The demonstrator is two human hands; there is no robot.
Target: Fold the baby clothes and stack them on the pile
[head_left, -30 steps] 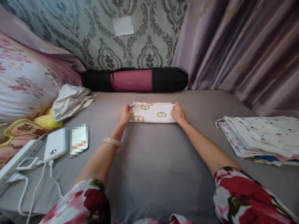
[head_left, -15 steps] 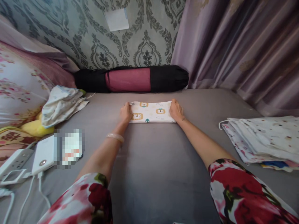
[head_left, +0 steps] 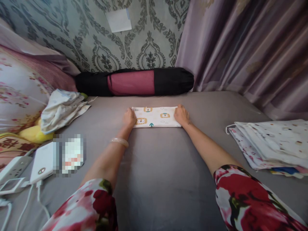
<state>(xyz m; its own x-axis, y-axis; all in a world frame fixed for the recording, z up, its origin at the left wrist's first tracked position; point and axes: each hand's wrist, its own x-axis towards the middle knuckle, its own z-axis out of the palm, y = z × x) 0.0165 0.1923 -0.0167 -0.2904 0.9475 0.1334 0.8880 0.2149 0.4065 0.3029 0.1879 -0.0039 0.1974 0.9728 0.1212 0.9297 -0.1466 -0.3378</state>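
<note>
A white cloth [head_left: 154,117] printed with orange lion faces and small green leaves lies as a folded, flat rectangle on the grey bed sheet [head_left: 154,166]. My left hand [head_left: 130,117] is closed on its left end, and a pale bangle circles that wrist. At the opposite end my right hand [head_left: 182,115] grips the upper right corner and side, fingers curled. Between the two hands the cloth is stretched straight. Its underside and my fingertips are hidden.
On the right lies a stack of folded printed cloths [head_left: 276,141]. A crumpled cloth [head_left: 62,109] and yellow plush [head_left: 36,132] sit at left, near a white power bank [head_left: 43,162] and power strip [head_left: 15,168] with cables. A black-and-pink roll bag [head_left: 132,82] lies along the wall.
The cloth's upper edge has come down slightly, and its upper left corner looks flatter. Both hands keep their hold at the two ends. The view has shifted a little.
</note>
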